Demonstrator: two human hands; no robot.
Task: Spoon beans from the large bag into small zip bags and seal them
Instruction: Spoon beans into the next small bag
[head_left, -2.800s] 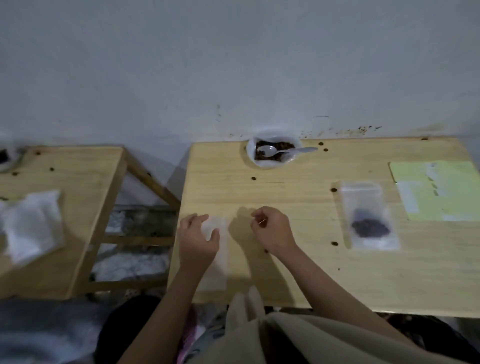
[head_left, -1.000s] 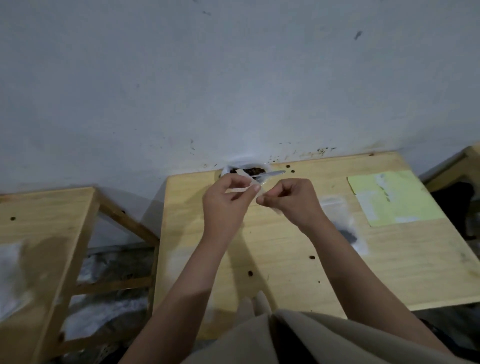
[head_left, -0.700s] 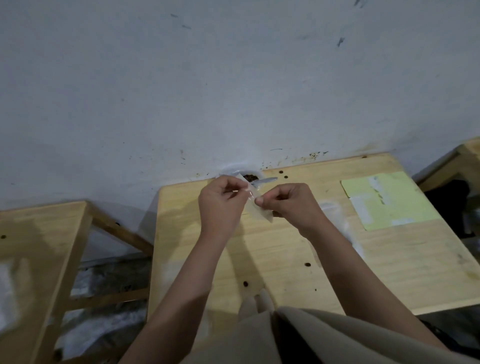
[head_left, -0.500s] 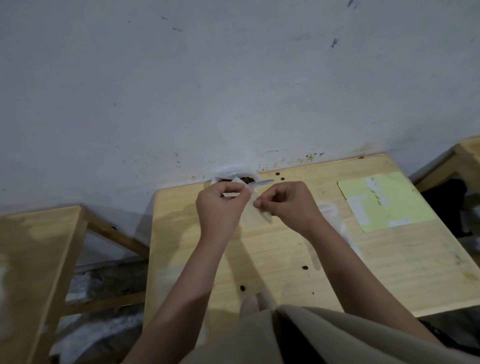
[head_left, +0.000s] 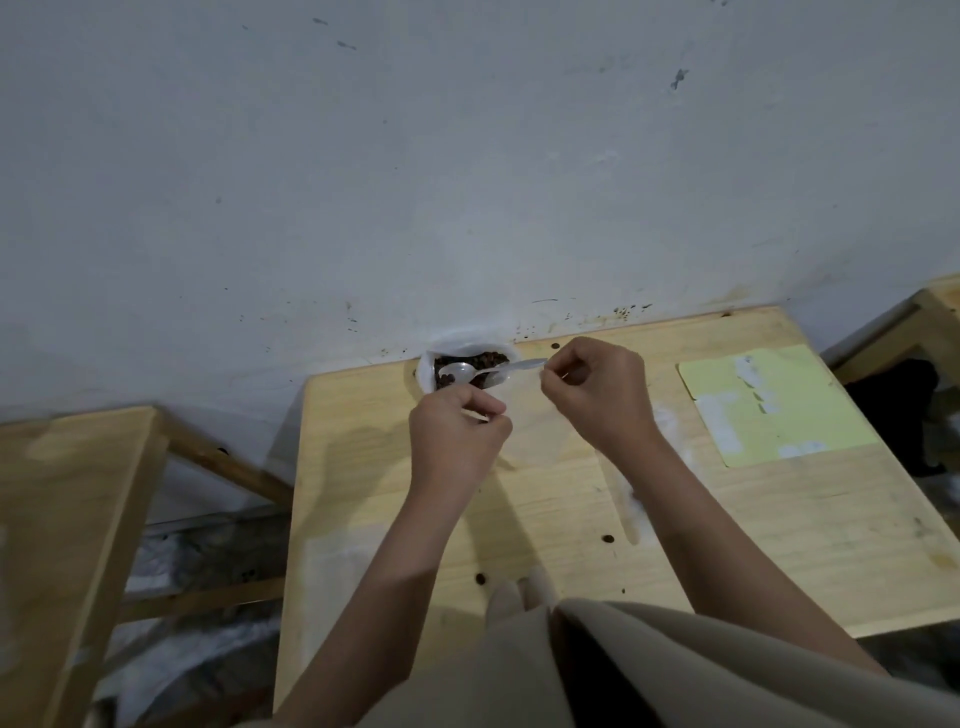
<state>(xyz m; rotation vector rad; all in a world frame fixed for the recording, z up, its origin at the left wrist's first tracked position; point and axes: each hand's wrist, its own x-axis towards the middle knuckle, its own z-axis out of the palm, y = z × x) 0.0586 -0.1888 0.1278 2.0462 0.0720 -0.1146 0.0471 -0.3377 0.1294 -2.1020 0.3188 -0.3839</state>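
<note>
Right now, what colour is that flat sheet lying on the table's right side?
Pale yellow-green sheet with whitish patches, seen in the head view.

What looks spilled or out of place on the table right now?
Loose beans lie scattered on the table: one by the right forearm, one near the front edge, one by the bean bag. Both hands, left and right, hold an empty zip bag.

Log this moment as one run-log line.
stage: opening small bag | left hand: pinching small bag | right hand: pinching its other edge | spoon: resting in bean bag | beans in small bag: none visible
</note>
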